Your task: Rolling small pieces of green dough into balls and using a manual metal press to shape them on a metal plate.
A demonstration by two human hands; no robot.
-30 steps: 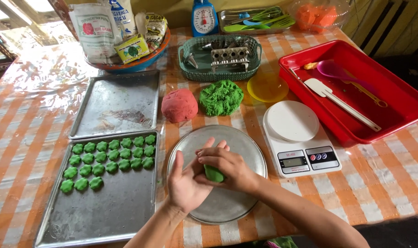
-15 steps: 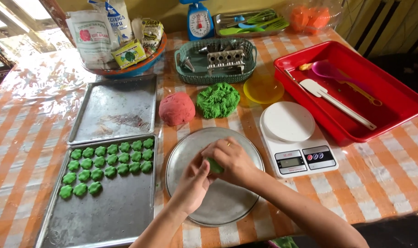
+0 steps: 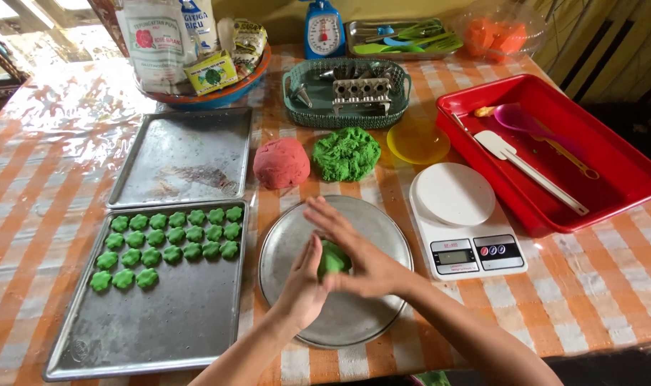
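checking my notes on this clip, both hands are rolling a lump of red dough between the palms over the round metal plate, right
Not quite: the lump of dough is green, not red. The head view shows it pressed between the left hand and the right hand over the round metal plate. The red dough ball sits untouched on the table beyond the plate, beside the green dough mound.

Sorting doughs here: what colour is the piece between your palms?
Green; the dough piece shows in the head view.

L hand [image 3: 304,286] & R hand [image 3: 354,254] pressed palm to palm, fingers straight (R on top), both forearms angled in from below.
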